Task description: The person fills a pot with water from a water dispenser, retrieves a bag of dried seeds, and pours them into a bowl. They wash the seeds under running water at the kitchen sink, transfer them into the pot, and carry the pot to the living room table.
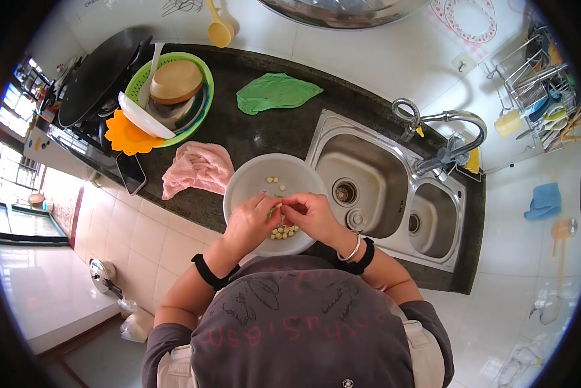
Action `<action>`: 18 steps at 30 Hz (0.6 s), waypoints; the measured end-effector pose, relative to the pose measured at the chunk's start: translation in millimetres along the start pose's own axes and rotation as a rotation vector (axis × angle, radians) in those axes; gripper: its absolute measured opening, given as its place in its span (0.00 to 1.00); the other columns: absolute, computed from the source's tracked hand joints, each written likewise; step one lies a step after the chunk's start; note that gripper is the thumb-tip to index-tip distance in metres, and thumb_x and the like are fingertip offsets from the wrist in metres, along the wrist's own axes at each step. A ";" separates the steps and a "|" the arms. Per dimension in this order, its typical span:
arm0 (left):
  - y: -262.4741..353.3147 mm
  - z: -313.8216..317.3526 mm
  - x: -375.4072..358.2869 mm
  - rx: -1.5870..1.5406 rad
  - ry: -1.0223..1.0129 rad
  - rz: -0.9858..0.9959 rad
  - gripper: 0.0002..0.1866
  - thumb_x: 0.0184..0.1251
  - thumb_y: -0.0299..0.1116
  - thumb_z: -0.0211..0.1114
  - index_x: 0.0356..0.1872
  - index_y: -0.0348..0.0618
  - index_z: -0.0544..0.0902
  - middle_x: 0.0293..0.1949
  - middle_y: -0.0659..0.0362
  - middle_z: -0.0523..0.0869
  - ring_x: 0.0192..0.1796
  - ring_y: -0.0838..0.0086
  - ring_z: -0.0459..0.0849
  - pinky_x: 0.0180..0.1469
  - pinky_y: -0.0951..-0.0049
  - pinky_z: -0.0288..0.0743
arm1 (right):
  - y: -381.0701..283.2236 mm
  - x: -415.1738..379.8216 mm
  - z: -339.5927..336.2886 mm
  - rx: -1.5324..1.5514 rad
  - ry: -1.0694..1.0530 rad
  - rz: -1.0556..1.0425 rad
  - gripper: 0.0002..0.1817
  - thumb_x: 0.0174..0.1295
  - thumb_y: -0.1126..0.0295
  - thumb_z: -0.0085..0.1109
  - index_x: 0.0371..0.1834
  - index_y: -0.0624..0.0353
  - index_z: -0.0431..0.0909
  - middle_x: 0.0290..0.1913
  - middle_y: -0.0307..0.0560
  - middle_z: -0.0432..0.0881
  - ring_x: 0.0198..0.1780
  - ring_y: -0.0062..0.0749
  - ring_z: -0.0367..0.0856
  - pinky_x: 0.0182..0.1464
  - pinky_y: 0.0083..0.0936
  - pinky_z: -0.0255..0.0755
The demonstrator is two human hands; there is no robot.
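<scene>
Over the round white plastic bowl [252,178] on the dark granite counter [264,132], the left hand [250,223] and right hand [311,213] are pinching a small green pod [275,208], grips closed on it so pale beans [283,231] are dropping inside, beside the steel sink [374,174].

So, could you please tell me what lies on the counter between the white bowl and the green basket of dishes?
In the head view, a crumpled pink cloth lies on the dark counter between the white bowl and the green basket.
</scene>
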State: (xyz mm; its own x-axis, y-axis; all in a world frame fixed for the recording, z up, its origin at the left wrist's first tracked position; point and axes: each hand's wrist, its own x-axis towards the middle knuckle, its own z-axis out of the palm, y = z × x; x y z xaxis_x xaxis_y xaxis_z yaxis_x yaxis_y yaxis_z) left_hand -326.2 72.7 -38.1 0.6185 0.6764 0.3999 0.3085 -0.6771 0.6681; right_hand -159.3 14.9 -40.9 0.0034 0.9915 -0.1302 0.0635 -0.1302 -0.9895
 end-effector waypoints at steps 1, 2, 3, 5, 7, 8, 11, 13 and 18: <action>-0.4 1.4 -1.5 0.040 -0.004 0.031 0.11 0.50 0.24 0.65 0.37 0.39 0.80 0.31 0.54 0.82 0.30 0.63 0.82 0.30 0.69 0.76 | -0.6 0.0 -0.2 0.004 0.003 0.002 0.09 0.61 0.75 0.56 0.41 0.68 0.79 0.29 0.42 0.82 0.28 0.20 0.81 0.30 0.16 0.74; -2.2 3.5 -2.5 0.040 -0.009 0.032 0.11 0.50 0.24 0.65 0.37 0.39 0.80 0.31 0.54 0.82 0.30 0.63 0.82 0.30 0.69 0.76 | -3.6 1.1 -1.3 -0.034 -0.017 0.012 0.09 0.60 0.75 0.57 0.41 0.69 0.78 0.29 0.43 0.82 0.28 0.20 0.81 0.30 0.17 0.74; -5.0 5.9 -3.1 0.080 0.004 0.083 0.12 0.49 0.24 0.66 0.38 0.39 0.79 0.31 0.54 0.81 0.32 0.62 0.82 0.31 0.67 0.76 | -5.4 2.1 -2.2 -0.074 -0.038 0.020 0.10 0.60 0.74 0.57 0.41 0.69 0.78 0.28 0.44 0.82 0.27 0.20 0.81 0.30 0.17 0.74; -8.6 8.9 -3.0 0.120 0.012 0.140 0.13 0.49 0.24 0.66 0.38 0.40 0.78 0.31 0.54 0.81 0.33 0.61 0.81 0.32 0.66 0.77 | -1.3 3.9 -0.6 -0.029 -0.033 0.012 0.10 0.60 0.74 0.56 0.41 0.70 0.78 0.27 0.45 0.82 0.26 0.20 0.80 0.29 0.17 0.74; -10.8 11.0 -2.8 0.105 0.007 0.190 0.14 0.48 0.26 0.68 0.38 0.39 0.78 0.32 0.55 0.81 0.34 0.61 0.81 0.34 0.66 0.76 | -0.5 3.5 -0.6 0.014 -0.028 0.005 0.10 0.60 0.74 0.56 0.40 0.71 0.77 0.27 0.46 0.82 0.25 0.21 0.80 0.29 0.17 0.73; -11.3 11.6 -2.4 0.106 0.002 0.196 0.14 0.48 0.26 0.68 0.38 0.39 0.78 0.32 0.55 0.81 0.34 0.61 0.81 0.34 0.66 0.76 | -3.4 2.6 -1.1 0.034 -0.060 0.051 0.10 0.60 0.75 0.55 0.39 0.72 0.77 0.26 0.46 0.82 0.25 0.20 0.79 0.28 0.17 0.73; -12.2 13.6 -4.3 0.107 -0.041 0.235 0.16 0.47 0.27 0.69 0.39 0.39 0.77 0.32 0.55 0.80 0.33 0.61 0.81 0.34 0.66 0.76 | -3.1 0.9 0.4 0.015 -0.072 0.098 0.09 0.58 0.74 0.55 0.36 0.72 0.76 0.24 0.47 0.81 0.25 0.23 0.80 0.28 0.20 0.73; -12.8 15.1 -6.1 0.111 -0.081 0.192 0.18 0.46 0.28 0.70 0.40 0.39 0.76 0.32 0.55 0.80 0.34 0.62 0.81 0.34 0.66 0.76 | -0.3 0.4 1.3 -0.024 -0.048 0.102 0.09 0.57 0.73 0.56 0.35 0.71 0.76 0.23 0.47 0.81 0.25 0.25 0.80 0.29 0.21 0.73; -17.3 20.4 -6.6 0.064 -0.090 0.194 0.17 0.45 0.25 0.69 0.39 0.39 0.76 0.31 0.55 0.80 0.32 0.62 0.81 0.34 0.67 0.76 | 5.0 4.2 -0.8 -0.359 -0.038 -0.090 0.12 0.50 0.68 0.59 0.31 0.67 0.76 0.25 0.58 0.80 0.27 0.46 0.80 0.31 0.33 0.72</action>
State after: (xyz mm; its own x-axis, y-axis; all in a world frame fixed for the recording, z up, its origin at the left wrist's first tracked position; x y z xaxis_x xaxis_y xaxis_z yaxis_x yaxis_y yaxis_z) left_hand -320.9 74.1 -65.1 0.7316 0.5049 0.4580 0.2204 -0.8110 0.5419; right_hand -158.2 18.4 -46.3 -0.0544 0.9972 -0.0521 0.4076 -0.0254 -0.9128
